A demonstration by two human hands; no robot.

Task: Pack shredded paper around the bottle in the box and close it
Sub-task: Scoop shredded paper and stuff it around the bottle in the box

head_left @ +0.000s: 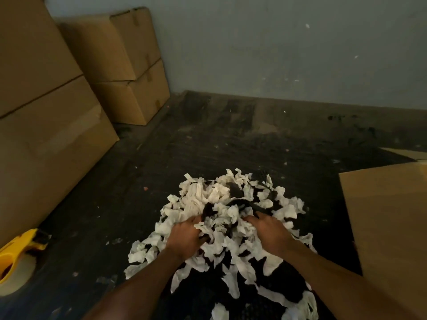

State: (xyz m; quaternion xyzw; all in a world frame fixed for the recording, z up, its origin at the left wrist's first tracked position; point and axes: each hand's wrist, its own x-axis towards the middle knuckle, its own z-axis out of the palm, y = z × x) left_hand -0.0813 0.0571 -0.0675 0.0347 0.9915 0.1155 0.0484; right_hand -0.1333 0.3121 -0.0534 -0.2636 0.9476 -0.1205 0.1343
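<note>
A heap of white shredded paper (219,204) lies on the dark floor in the middle of the view. My left hand (184,236) is pushed into the near left side of the heap, fingers curled around strips. My right hand (269,229) presses into the near right side, fingers buried among the strips. A brown cardboard box (388,218) stands at the right edge, only its flap and side showing. No bottle is visible; the inside of the box is hidden.
Stacked large cardboard boxes (53,139) line the left wall, with two more (129,72) behind them. A yellow tape dispenser (20,255) with a roll lies at the lower left. The dark floor (231,139) is littered with small scraps.
</note>
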